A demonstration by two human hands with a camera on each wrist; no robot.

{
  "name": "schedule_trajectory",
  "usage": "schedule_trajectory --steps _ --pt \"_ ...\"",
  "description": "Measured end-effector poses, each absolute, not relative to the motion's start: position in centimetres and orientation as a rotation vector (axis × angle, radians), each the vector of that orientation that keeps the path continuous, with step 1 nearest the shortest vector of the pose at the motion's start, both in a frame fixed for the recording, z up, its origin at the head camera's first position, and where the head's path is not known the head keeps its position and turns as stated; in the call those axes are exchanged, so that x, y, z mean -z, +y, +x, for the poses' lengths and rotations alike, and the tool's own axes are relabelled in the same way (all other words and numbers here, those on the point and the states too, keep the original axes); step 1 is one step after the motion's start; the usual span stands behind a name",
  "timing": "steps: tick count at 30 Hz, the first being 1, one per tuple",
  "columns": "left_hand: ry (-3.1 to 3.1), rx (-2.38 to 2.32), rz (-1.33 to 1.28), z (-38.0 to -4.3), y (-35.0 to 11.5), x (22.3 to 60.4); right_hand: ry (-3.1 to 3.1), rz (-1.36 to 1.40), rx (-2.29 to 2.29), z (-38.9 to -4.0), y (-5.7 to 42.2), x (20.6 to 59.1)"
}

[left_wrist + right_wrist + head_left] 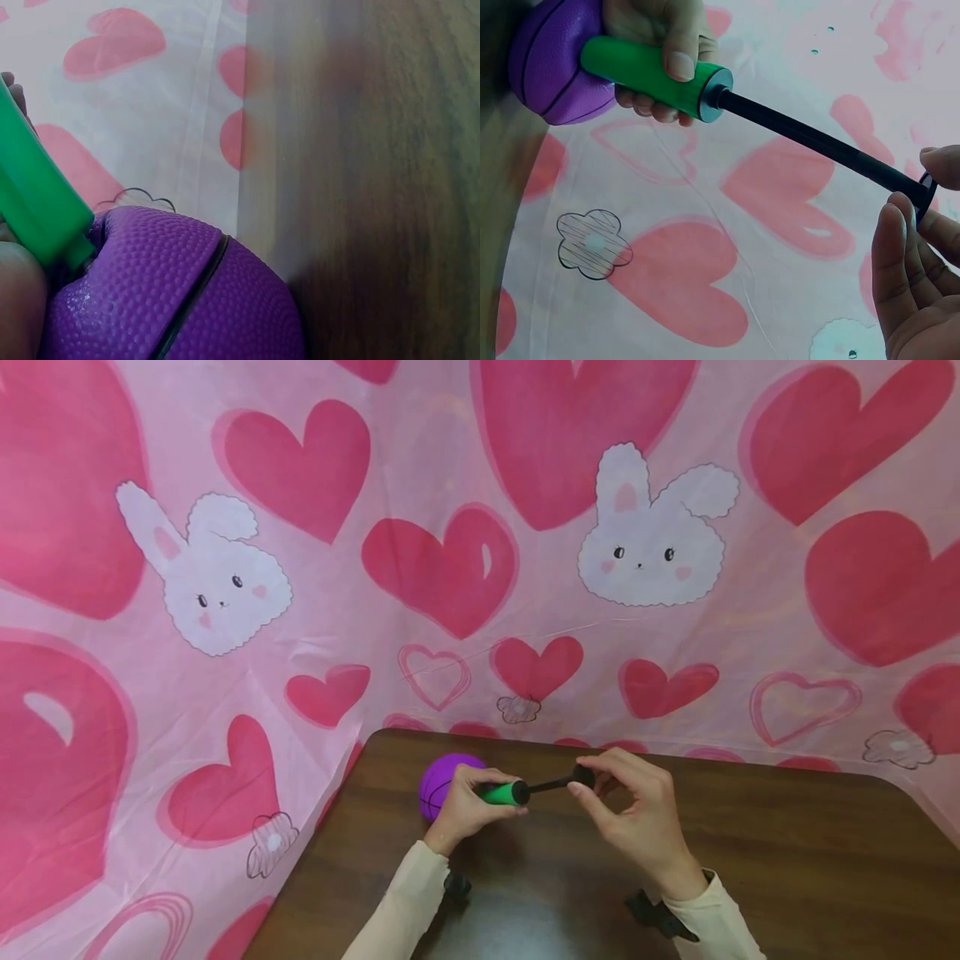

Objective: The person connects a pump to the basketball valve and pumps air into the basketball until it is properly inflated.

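Note:
My left hand [472, 806] grips the green barrel of a hand pump [649, 71], thumb along one side and fingers round the other. The barrel's far end presses into a purple mini basketball [172, 285], whose surface dents inward there. A long black rod stands drawn out of the barrel toward the right. At its end, my right hand [637, 810] pinches the round black handle [583, 776] between thumb and fingers. In the head view the left hand partly hides the purple ball.
A dark brown wooden table [787, 852] lies beneath both hands. Behind it and along its left side hangs a pink cloth [420, 468] printed with hearts and white rabbits. Black wrist straps [660, 917] show at the cream sleeves [408, 902].

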State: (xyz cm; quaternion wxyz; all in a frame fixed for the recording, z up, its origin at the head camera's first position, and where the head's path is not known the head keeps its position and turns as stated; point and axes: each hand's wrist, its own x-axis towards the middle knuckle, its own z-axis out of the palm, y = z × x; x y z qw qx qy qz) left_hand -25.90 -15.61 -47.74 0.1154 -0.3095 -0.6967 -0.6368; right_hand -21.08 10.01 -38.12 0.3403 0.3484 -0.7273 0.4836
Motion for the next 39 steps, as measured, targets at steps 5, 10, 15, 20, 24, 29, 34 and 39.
schedule_trajectory --steps 5,10,15,20,24,29,34,39 --pt "-2.027 1.847 -0.908 -26.1 -15.6 47.8 -1.883 0.916 -1.285 -21.2 9.6 38.4" --pt "-2.011 1.861 -0.926 -26.2 -15.6 48.0 -1.882 0.947 -1.34 -21.5 8.9 39.5" --pt "-2.008 1.862 -0.946 -26.3 -15.5 47.8 -1.931 0.957 -1.406 -22.0 7.9 41.0" --pt "-2.027 1.834 -0.985 -26.3 -15.4 47.8 -1.939 0.977 -1.437 -22.6 6.5 43.1" --pt "-2.052 1.799 -0.986 -26.2 -15.3 48.0 -1.925 0.996 -1.43 -23.0 5.9 44.2" --pt "-2.042 1.783 -0.975 -26.1 -15.3 47.9 -1.897 1.0 -1.399 -23.3 5.8 44.3" --pt "-2.039 1.746 -0.981 -25.9 -15.1 47.6 -1.912 0.992 -1.386 -23.3 6.1 44.2" --pt "-2.086 1.68 -0.961 -25.7 -15.0 47.3 -1.941 0.953 -1.377 -23.1 6.3 43.7"
